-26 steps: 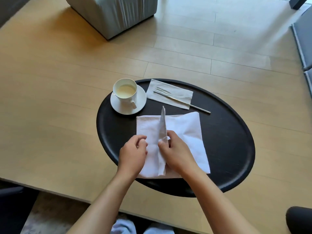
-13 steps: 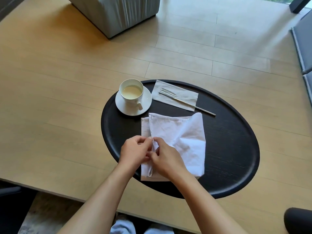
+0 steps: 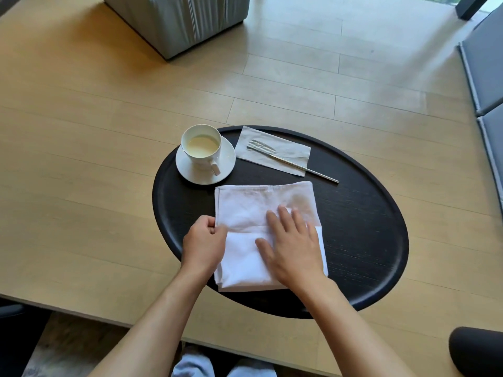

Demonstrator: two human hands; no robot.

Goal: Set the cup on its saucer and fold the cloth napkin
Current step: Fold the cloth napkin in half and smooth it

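Single head-worn wide-angle view, looking forward and down, close above black oval tray (image 3: 367,227) at centre; forearms enter from 6 o'clock, grey pouf (image 3: 177,20) at 11 o'clock, edges bowed

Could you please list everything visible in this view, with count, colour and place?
tray: one, black, oval, on the wooden table
table: one, light wood, under the tray
cup: one, white, holding a pale liquid, standing on the saucer
saucer: one, white, far left part of the tray
paper napkin: one, grey, far side of the tray, right of the saucer
fork: one, silver, lying across the paper napkin
cloth napkin: one, white, folded, faint stain near its far right corner, near side of the tray
ottoman: one, grey, on the floor beyond the table
left hand: one, pinching the cloth napkin's left edge
right hand: one, flat on the cloth napkin
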